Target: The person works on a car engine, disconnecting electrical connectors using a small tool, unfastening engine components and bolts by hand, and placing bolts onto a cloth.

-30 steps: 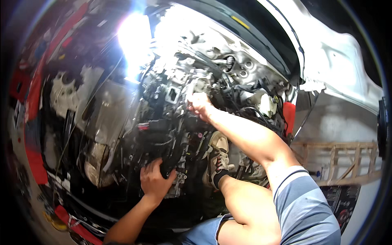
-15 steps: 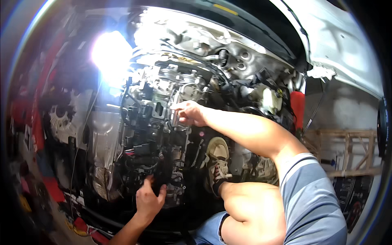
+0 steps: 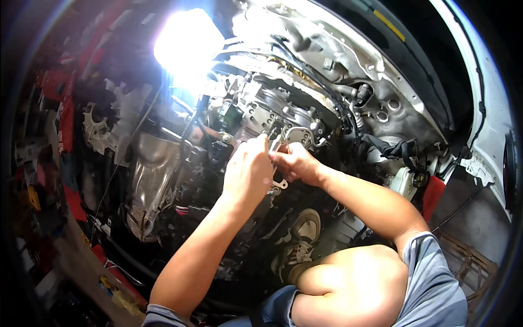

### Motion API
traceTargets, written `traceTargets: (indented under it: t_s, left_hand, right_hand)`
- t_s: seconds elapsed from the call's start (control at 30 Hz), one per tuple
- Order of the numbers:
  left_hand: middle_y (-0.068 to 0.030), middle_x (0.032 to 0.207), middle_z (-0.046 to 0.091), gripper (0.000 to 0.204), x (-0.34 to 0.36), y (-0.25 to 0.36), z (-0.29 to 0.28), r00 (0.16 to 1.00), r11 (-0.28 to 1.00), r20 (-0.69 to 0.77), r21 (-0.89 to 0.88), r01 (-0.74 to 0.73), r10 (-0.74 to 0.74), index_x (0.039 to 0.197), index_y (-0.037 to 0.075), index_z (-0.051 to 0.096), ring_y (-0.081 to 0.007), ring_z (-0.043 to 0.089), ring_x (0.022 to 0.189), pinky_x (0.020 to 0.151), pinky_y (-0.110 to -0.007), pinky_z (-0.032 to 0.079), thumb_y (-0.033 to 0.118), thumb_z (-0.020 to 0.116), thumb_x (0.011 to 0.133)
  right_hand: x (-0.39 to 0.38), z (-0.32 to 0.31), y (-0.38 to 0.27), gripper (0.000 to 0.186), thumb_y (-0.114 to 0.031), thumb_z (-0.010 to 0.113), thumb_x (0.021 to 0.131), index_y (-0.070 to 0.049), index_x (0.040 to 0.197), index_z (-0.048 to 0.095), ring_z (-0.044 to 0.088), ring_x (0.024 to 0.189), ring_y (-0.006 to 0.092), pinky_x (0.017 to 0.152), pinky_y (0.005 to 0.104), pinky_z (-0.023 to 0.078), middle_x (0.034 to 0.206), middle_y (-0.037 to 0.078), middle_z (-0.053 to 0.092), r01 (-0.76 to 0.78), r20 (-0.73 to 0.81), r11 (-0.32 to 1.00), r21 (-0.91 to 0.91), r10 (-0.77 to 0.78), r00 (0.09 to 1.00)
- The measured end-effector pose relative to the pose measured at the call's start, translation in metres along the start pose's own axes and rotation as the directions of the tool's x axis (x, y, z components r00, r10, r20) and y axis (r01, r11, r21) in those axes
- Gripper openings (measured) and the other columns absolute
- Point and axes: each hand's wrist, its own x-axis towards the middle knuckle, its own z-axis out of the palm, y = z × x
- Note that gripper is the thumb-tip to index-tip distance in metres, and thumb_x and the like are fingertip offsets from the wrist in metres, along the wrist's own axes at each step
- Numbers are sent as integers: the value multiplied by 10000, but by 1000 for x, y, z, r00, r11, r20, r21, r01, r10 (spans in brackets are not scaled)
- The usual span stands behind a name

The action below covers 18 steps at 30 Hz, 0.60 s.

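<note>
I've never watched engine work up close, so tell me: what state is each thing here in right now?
Left hand: raised to the engine, fingers closed near a small metal part.
Right hand: fingertips pinching at the same spot.
Work lamp: switched on, glaring.
Engine: exposed, uncovered, wiring loose around it.
Shoe: on the person's foot, planted below the engine.

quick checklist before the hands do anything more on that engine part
1. Both hands on the job: left hand and right hand meet at the engine: ok.
2. Grip on the small metal part between the fingertips: cannot tell, too small.
3. Lighting: work lamp is on, but glare washes out the area beside it: not ok.
4. Footing: shoe planted below the engine: ok.
5. Hoses and wiring hang apart from the hands: ok.
</note>
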Motion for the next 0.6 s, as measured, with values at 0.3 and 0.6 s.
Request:
traceTargets:
  t_s: [0.3, 0.6]
  left_hand:
    - [-98, 975, 665, 317, 33, -36, 4, 919, 900, 305, -279, 336, -249, 1141, -18, 646, -138, 639, 870, 789, -272, 517, -66, 529, 850]
    - [-65, 1030, 692, 377, 35, -33, -1, 907, 889, 367, -317, 330, -206, 1159, 7, 655, -98, 609, 826, 772, -251, 511, -101, 588, 804]
  right_hand:
    - [-3, -2, -6, 255, -320, 601, 980, -96, 859, 595, 490, 483, 71, 445, 229, 396, 616, -30, 501, 17, 0, 999, 40, -17, 1000]
    - [-2, 3, 2, 279, -262, 655, 933, 17, 933, 673, 564, 529, 154, 497, 347, 455, 603, 87, 614, 125, -167, 944, -307, -183, 969]
